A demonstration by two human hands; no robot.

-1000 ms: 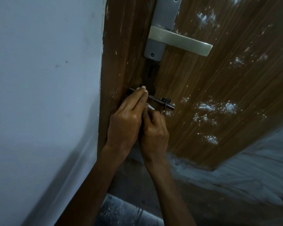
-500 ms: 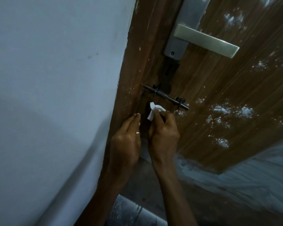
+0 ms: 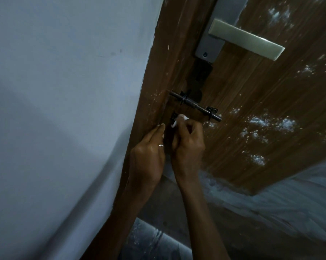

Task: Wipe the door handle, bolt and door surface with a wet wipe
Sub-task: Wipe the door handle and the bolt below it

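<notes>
Brown wood-grain door (image 3: 252, 102), seen from above at a steep angle, pale wall (image 3: 64, 91) on the left. Right hand (image 3: 188, 145) has fingers curled, pinching a small bunched white wet wipe (image 3: 179, 120) at the fingertips. Wipe is pressed to the door surface just below the bolt (image 3: 194, 106), near the door edge, apart from the bolt rod itself. Left hand (image 3: 149, 154) is just beside the right, fingers mostly straight and together, holding nothing, lying along the brown door frame (image 3: 158, 87) with the fingertips pointing up. Thin ring (image 3: 161, 145) on one left finger. Bolt is a dark metal rod running at a slant across the door edge, held by two small brackets. Silver handle (image 3: 246, 39) sits well above the hands on a grey back plate (image 3: 212, 44), lever pointing right, untouched. White powdery specks (image 3: 267, 124) scattered over the door surface right of the bolt and near the handle. Grey streaky floor (image 3: 280, 212) below the door, blurred.
</notes>
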